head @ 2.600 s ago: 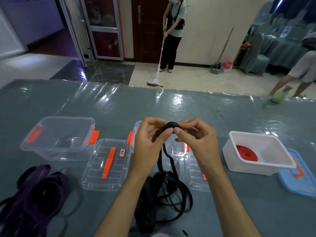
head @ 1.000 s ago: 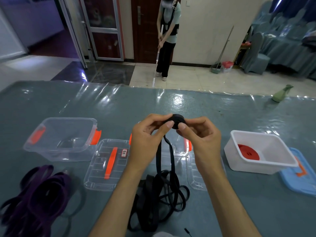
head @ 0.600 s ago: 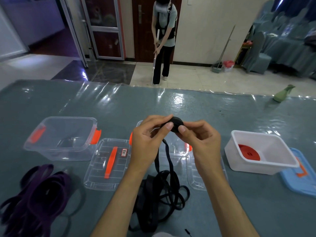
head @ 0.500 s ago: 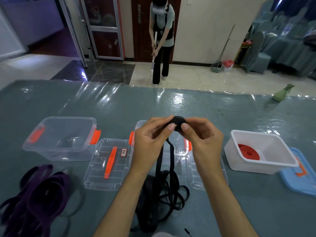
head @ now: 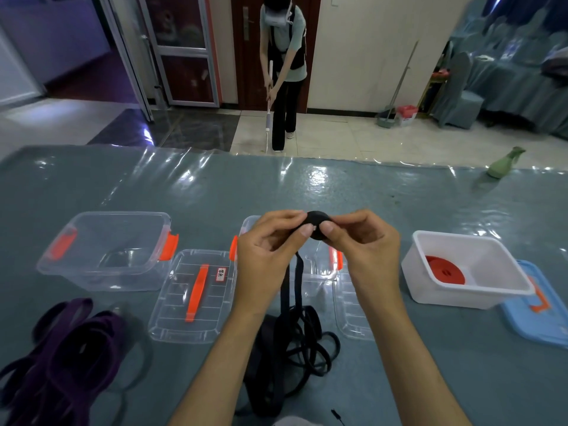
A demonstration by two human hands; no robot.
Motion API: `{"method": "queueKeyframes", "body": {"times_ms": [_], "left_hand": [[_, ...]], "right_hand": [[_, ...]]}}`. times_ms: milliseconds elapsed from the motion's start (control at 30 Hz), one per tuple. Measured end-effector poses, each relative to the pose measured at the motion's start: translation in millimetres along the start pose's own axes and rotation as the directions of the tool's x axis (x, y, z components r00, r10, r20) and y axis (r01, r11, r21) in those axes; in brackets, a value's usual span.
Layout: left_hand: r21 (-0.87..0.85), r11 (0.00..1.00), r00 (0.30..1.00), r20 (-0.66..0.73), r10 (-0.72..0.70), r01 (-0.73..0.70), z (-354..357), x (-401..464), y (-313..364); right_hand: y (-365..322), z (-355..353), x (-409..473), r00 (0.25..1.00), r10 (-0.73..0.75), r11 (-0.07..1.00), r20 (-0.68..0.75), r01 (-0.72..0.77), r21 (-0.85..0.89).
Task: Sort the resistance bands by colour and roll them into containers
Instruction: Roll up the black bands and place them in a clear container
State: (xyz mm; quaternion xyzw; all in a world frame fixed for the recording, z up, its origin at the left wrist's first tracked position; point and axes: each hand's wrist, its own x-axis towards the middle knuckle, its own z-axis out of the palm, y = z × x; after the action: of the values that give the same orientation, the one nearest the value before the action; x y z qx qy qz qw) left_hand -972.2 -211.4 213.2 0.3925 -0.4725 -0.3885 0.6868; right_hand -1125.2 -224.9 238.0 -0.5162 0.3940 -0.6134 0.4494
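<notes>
A small black roll [head: 316, 224] of resistance band is being pinched between both hands above the counter [head: 307, 192]. The left hand [head: 267, 256] is grasping the roll's left side with thumb and curled fingers; the right hand [head: 365, 250] is pinching its right side the same way, so each grip is clenched on the roll. From just below the grip, the unrolled black band [head: 290, 290] is hanging down in two strands to a loose black pile [head: 292, 348] lying on the counter between the forearms.

Directly behind and under the grip, a clear container [head: 310, 265] with orange latches is sitting, mostly hidden by the hands. Its clear lid [head: 350, 318] is lying below and right of the grip. Left of the grip, another clear lid [head: 196, 296] with an orange handle is lying flat, and further left an open clear container [head: 107, 247] is standing. Far below and left of the grip, purple bands [head: 61, 358] are lying in a heap.

Right of the grip, a white container [head: 470, 296] is holding a rolled red band [head: 444, 270], with a blue lid [head: 541, 312] just beside it. Beyond the counter, a person [head: 284, 72] is standing on the floor holding a long-handled tool.
</notes>
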Motion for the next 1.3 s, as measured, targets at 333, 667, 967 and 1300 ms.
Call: {"method": "queueKeyframes", "body": {"times_ms": [333, 667, 967, 1300], "left_hand": [[-0.011, 1.0, 1.0, 0.01, -0.029, 0.029, 5, -2, 5], [0.037, 0.999, 0.998, -0.052, 0.019, -0.017, 11, -6, 3], [0.19, 0.979, 0.992, 0.11, 0.059, -0.079, 1, -1, -1], [-0.074, 0.997, 0.994, -0.107, -0.015, 0.007, 16, -6, 5]], "right_hand": [[-6, -10, 0, 0.99, 0.08, 0.996, 0.116, -0.083, 0.016], [-7, 1, -6, 0.992, 0.106, 0.994, 0.065, -0.107, 0.013], [-2, 6, -8, 0.993, 0.105, 0.992, 0.048, -0.109, 0.068], [-9, 15, 3, 1.0, 0.014, 0.998, -0.001, -0.014, 0.06]]}}
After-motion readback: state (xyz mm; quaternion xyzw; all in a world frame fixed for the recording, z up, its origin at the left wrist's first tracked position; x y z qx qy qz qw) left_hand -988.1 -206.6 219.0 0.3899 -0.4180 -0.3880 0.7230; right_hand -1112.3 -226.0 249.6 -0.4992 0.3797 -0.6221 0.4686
